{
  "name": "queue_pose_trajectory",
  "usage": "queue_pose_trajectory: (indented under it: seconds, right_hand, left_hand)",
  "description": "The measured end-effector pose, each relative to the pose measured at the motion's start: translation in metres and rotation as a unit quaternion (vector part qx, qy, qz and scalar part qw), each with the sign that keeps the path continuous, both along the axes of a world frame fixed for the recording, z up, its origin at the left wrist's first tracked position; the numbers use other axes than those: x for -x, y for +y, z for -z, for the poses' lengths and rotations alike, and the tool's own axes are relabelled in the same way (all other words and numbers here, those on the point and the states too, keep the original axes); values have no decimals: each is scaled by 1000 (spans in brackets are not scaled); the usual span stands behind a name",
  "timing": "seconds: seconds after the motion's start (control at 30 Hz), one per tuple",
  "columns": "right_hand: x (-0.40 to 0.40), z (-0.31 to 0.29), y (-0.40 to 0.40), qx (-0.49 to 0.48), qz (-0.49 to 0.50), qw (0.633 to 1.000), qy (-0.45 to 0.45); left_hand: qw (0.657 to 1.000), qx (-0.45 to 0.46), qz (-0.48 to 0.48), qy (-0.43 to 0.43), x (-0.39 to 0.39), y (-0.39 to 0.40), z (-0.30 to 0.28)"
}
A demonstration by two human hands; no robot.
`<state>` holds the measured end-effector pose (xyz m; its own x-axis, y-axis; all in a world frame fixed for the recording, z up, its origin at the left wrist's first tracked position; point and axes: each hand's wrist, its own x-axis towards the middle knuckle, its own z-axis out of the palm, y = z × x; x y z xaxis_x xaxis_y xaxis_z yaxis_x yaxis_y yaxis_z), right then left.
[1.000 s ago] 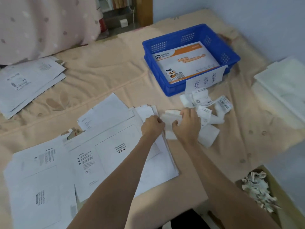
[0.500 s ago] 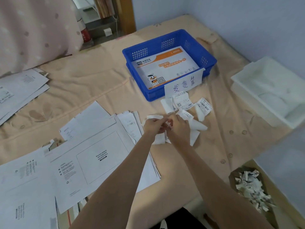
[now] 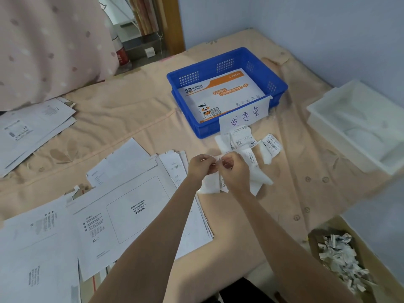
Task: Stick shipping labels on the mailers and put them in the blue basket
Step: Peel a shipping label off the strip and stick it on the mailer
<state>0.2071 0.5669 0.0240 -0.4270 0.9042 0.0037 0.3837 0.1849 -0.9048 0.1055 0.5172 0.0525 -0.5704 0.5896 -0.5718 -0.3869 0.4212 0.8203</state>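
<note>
My left hand (image 3: 202,169) and my right hand (image 3: 235,171) meet above the bed and pinch the top edge of one white shipping label (image 3: 211,184), which hangs down between them. Just beyond them lies a loose heap of shipping labels (image 3: 247,141) with barcodes. White mailers (image 3: 135,211) are spread over the bed at the lower left, the top one showing a printed waybill box. The blue basket (image 3: 277,88) stands behind the labels, with an orange and white mailer (image 3: 220,92) inside and a handwritten paper sign on its front.
A second stack of white mailers (image 3: 32,127) lies at the far left. A white tray (image 3: 358,125) sits on the right. A cardboard box of crumpled paper scraps (image 3: 341,259) stands at the lower right. A spotted pink cover (image 3: 48,44) hangs behind.
My hands lifted one label off the heap and brought it up between them. The camera view shifted, so the basket and heap sit further left in the frame.
</note>
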Motion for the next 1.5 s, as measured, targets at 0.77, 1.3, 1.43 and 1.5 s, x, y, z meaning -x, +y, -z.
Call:
queue_pose_trajectory:
  seconds: [0.77,1.3,1.43,1.5]
  right_hand:
    - [31,-25,5,278,26,960,5]
    - [25,-30,13,341,11,935,94]
    - [21,-8,18,360,37,932,17]
    - [19,1,20,360,63,931,-21]
  left_hand:
    - [995,-11,29,96,18,-16,-10]
    - [997,-14,-76,-14,35,-23,-3]
    - [992,-45,-105,-47,37,-22,-8]
    - [988,-61,-135,-53,40,-22,-10]
